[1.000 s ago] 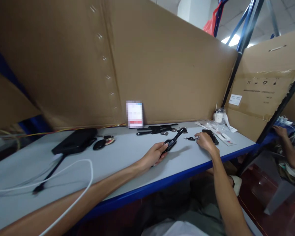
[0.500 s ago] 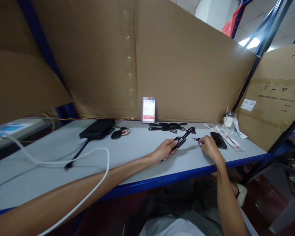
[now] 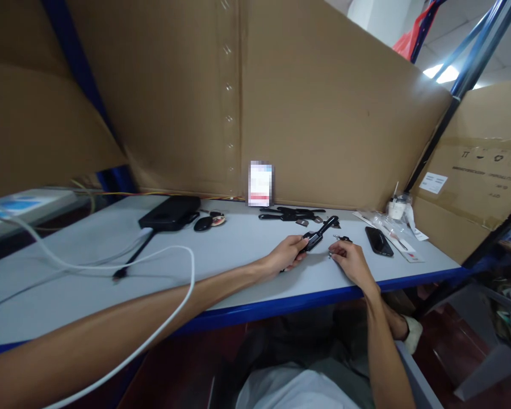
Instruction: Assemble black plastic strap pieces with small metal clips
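The left hand point(image 3: 287, 254) wraps a black tool point(image 3: 314, 241); the right hand point(image 3: 350, 262) pinches a tiny piece point(image 3: 330, 255). Looks unfinished from here: black parts point(image 3: 290, 215) lie loose on the desk point(image 3: 234, 238).

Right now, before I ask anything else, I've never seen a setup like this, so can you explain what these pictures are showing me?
There is no machine here, just a person's two bare hands. Every picture comes from one camera worn on their head, looking forward and down. The left hand grips a black tool-like object. The right hand is beside it, fingertips close together at something too small to name. On the grey tabletop lie dark flat parts, a black box, a black phone and clear packaging. A blurred-out screen stands against the cardboard.
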A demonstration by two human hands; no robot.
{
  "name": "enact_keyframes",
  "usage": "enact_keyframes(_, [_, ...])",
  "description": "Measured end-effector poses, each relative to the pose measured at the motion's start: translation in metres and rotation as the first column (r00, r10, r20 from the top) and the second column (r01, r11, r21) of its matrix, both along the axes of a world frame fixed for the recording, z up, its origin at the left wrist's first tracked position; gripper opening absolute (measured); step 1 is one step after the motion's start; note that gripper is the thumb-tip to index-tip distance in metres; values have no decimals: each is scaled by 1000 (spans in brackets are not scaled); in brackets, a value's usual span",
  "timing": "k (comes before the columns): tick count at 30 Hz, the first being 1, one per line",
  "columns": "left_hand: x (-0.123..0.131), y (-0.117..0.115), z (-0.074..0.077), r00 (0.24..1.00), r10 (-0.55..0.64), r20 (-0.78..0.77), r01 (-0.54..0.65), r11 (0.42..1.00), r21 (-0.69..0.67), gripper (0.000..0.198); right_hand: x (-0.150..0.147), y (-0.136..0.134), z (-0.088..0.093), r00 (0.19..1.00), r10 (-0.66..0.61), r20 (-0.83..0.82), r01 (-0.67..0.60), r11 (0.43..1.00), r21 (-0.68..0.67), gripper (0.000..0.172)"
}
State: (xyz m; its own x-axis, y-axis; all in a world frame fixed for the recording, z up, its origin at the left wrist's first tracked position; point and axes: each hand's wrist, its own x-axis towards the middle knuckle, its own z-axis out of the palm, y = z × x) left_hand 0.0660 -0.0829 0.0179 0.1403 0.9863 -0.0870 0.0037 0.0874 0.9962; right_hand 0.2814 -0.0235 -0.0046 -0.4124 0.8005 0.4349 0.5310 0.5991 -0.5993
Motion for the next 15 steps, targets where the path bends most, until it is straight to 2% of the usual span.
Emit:
enact_keyframes(5, [0, -2, 1, 999, -23, -31, 23, 1000, 4, 24, 1, 0, -5, 989, -97, 112, 82, 988, 133, 32])
enact_keyframes(7, [0, -2, 1, 999, -26, -33, 27, 1000, 12, 25, 1, 1, -7, 990, -100, 100, 87, 987, 133, 35])
enact_keyframes(11, [-1, -2, 1, 999, -9, -40, 9, 1000, -13, 23, 1, 2, -7, 994, -102, 46, 98, 993, 67, 29])
enact_keyframes(15, [-1, -3, 1, 999, -13, -51, 12, 1000, -12, 23, -1, -4, -3, 989, -65, 131, 56, 996, 70, 25])
